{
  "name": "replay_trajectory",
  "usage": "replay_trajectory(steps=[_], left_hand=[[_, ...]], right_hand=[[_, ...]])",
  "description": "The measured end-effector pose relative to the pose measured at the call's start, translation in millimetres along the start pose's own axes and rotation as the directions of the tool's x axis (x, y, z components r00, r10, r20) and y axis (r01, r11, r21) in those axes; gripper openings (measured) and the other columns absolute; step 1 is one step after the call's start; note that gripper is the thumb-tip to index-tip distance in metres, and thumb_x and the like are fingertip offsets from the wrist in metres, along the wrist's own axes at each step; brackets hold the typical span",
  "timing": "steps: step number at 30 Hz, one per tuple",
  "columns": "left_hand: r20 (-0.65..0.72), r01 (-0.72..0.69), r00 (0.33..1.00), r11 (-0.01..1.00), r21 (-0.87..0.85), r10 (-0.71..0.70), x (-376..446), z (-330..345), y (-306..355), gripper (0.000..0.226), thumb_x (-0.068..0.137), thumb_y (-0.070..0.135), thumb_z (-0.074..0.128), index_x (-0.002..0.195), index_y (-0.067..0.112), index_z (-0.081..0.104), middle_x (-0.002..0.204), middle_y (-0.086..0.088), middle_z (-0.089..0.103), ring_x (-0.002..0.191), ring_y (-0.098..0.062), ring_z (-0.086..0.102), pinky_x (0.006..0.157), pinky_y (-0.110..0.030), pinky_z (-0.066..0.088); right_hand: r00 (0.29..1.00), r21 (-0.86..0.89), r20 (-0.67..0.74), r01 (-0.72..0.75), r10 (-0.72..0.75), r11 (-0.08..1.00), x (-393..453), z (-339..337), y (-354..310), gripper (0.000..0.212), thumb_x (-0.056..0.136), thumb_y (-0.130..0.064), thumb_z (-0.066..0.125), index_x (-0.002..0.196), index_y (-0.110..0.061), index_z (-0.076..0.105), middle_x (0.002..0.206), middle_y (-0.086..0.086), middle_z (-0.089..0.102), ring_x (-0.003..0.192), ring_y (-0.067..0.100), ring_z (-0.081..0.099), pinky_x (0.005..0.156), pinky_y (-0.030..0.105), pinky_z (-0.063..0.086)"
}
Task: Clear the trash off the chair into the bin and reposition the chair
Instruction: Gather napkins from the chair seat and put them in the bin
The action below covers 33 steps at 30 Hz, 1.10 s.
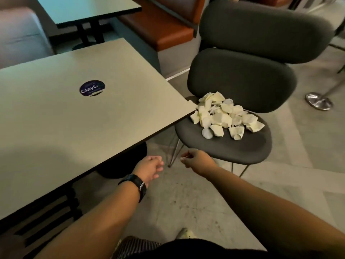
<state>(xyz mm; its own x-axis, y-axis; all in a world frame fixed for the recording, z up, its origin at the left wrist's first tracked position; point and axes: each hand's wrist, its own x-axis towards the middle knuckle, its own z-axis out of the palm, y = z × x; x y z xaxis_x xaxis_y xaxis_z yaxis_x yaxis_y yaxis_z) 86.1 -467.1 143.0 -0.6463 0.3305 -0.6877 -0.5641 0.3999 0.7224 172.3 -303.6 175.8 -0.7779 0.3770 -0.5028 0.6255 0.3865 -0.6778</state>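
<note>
A dark grey padded chair (233,144) stands to the right of the table, its seat partly under the table corner. A heap of crumpled white paper cups and lids (224,116) lies on the seat. My left hand (149,168), with a black watch on the wrist, hovers below the table edge, fingers loosely curled and holding nothing. My right hand (197,159) is just in front of the seat's near edge, fingers curled, nothing visible in it. No bin is in view.
A beige table (74,113) with a round "ClayG" sticker fills the left. A second grey chair (261,28) stands behind the first. An orange bench (168,32), another table (84,8) and a metal stanchion base (319,100) lie beyond.
</note>
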Motion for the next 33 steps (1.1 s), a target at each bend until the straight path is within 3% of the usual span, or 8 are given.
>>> replay_trajectory(steps=[5, 9, 15, 22, 25, 29, 33], left_hand=[[0.076, 0.013, 0.997, 0.998, 0.059, -0.017, 18, 83, 21, 0.006, 0.094, 0.018, 0.052, 0.097, 0.021, 0.057, 0.09, 0.003, 0.063, 0.077, -0.009, 0.058, 0.064, -0.023, 0.041], [0.138, 0.004, 0.99, 0.992, 0.126, -0.022, 43, 127, 37, 0.007, 0.097, 0.025, 0.05, 0.099, 0.021, 0.055, 0.091, 0.004, 0.063, 0.077, -0.009, 0.058, 0.062, -0.024, 0.04], [0.195, 0.035, 0.978, 0.982, 0.184, -0.072, 99, 177, 68, 0.009, 0.096, 0.027, 0.05, 0.088, 0.025, 0.053, 0.091, 0.004, 0.063, 0.078, -0.01, 0.059, 0.063, -0.025, 0.041], [0.258, 0.058, 0.957, 0.96, 0.273, -0.131, 170, 226, 118, 0.009, 0.098, 0.025, 0.048, 0.102, 0.021, 0.054, 0.089, 0.004, 0.062, 0.078, -0.01, 0.058, 0.063, -0.025, 0.039], [0.271, 0.071, 0.948, 0.943, 0.325, -0.165, 202, 244, 134, 0.008, 0.098, 0.025, 0.048, 0.098, 0.021, 0.054, 0.088, 0.004, 0.061, 0.077, -0.01, 0.057, 0.064, -0.025, 0.04], [0.23, 0.131, 0.949, 0.932, 0.337, -0.216, 236, 267, 145, 0.008, 0.097, 0.024, 0.048, 0.101, 0.02, 0.054, 0.094, 0.002, 0.061, 0.084, -0.013, 0.059, 0.069, -0.027, 0.042], [0.161, 0.258, 0.934, 0.914, 0.313, -0.319, 271, 297, 139, 0.019, 0.098, 0.025, 0.046, 0.115, 0.019, 0.052, 0.109, -0.003, 0.06, 0.103, -0.02, 0.059, 0.081, -0.033, 0.043]], right_hand=[[0.989, 0.124, -0.089, -0.105, 0.117, 0.987, 7, -62, 61, 0.014, 0.09, -0.027, 0.066, 0.099, -0.017, 0.066, 0.096, 0.008, 0.069, 0.093, 0.025, 0.067, 0.078, 0.037, 0.053], [0.969, 0.224, -0.131, -0.176, 0.208, 0.959, 19, -99, 93, 0.013, 0.091, -0.026, 0.065, 0.1, -0.018, 0.064, 0.095, 0.01, 0.069, 0.093, 0.026, 0.067, 0.071, 0.033, 0.05], [0.945, 0.256, -0.171, -0.229, 0.277, 0.939, 55, -142, 125, 0.016, 0.093, -0.028, 0.062, 0.105, -0.018, 0.064, 0.087, 0.004, 0.066, 0.067, 0.011, 0.056, 0.061, 0.026, 0.046], [0.897, 0.351, -0.187, -0.319, 0.4, 0.88, 124, -193, 148, 0.012, 0.091, -0.027, 0.064, 0.101, -0.019, 0.065, 0.093, 0.001, 0.067, 0.087, 0.017, 0.064, 0.084, 0.035, 0.055], [0.872, 0.427, -0.202, -0.331, 0.446, 0.841, 152, -212, 159, 0.016, 0.093, -0.022, 0.062, 0.107, -0.013, 0.064, 0.09, 0.001, 0.064, 0.079, 0.015, 0.061, 0.075, 0.029, 0.052], [0.845, 0.453, -0.182, -0.382, 0.503, 0.805, 182, -224, 186, 0.019, 0.094, -0.02, 0.061, 0.11, -0.011, 0.064, 0.096, 0.005, 0.065, 0.079, 0.016, 0.06, 0.064, 0.022, 0.047], [0.831, 0.382, -0.125, -0.463, 0.541, 0.8, 220, -236, 230, 0.017, 0.094, -0.024, 0.061, 0.107, -0.015, 0.065, 0.096, 0.001, 0.066, 0.088, 0.019, 0.065, 0.079, 0.032, 0.052]])
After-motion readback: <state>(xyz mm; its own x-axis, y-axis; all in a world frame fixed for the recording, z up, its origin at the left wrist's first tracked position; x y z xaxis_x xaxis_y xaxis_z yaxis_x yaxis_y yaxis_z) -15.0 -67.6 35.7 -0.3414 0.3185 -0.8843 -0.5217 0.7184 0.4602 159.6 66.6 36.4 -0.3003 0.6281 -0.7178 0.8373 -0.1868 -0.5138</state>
